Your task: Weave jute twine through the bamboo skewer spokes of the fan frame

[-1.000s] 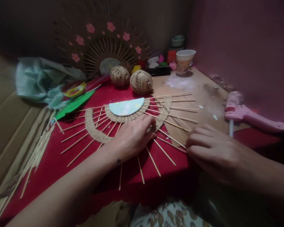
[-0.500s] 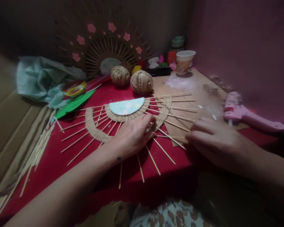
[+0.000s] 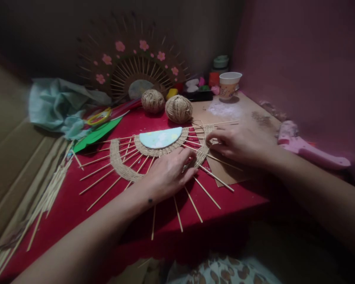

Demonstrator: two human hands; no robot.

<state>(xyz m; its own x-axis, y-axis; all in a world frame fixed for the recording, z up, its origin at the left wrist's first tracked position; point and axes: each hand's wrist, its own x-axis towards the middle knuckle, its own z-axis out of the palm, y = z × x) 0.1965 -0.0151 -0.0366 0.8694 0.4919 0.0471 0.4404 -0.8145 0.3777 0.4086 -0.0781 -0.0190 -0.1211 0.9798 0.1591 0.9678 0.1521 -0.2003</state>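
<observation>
A half-round fan frame of thin sticks, with two woven twine bands [image 3: 122, 167], lies on the red cloth. Its flat centre is a light blue half disc [image 3: 160, 138]. My left hand [image 3: 171, 171] is closed on the outer woven band, right of the middle, its fingertips partly hidden. At the right end of that band, my right hand [image 3: 232, 142] has its thumb and fingers bent together at the band's edge; what they pinch is too small to make out.
Two twine balls [image 3: 179, 109] sit behind the frame, before a flowered fan [image 3: 136, 65]. A paper cup [image 3: 229, 85] and a pink glue gun [image 3: 313, 148] are at the right. Scissors [image 3: 99, 116], green sheet [image 3: 97, 136] and loose sticks [image 3: 51, 185] lie left.
My right hand has moved left and up from the stick ends to the right part of the woven band. My left hand stays on the band. The whole view has shifted slightly.
</observation>
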